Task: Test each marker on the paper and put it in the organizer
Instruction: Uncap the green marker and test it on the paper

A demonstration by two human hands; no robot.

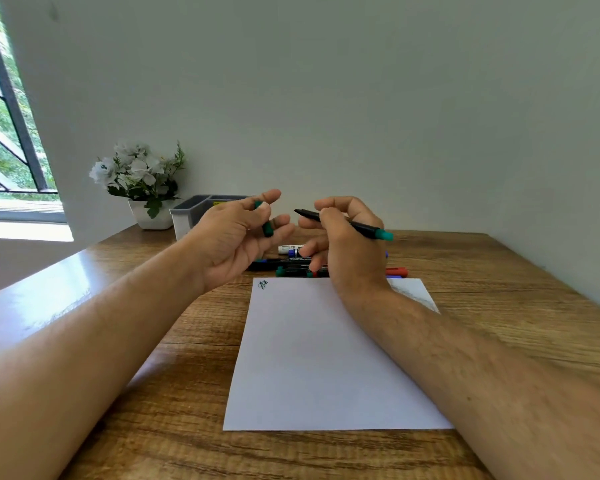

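My right hand grips an uncapped black marker with a green end, its tip pointing left above the table. My left hand pinches the marker's green cap between thumb and fingers, a short gap from the tip. A white sheet of paper lies in front of me with a small green scribble at its top left corner. Several more markers lie in a row just beyond the paper, partly hidden by my hands. The grey organizer stands at the back, behind my left hand.
A white pot of white flowers stands at the back left beside the organizer. The wooden table runs up to a plain wall. A barred window is at the far left.
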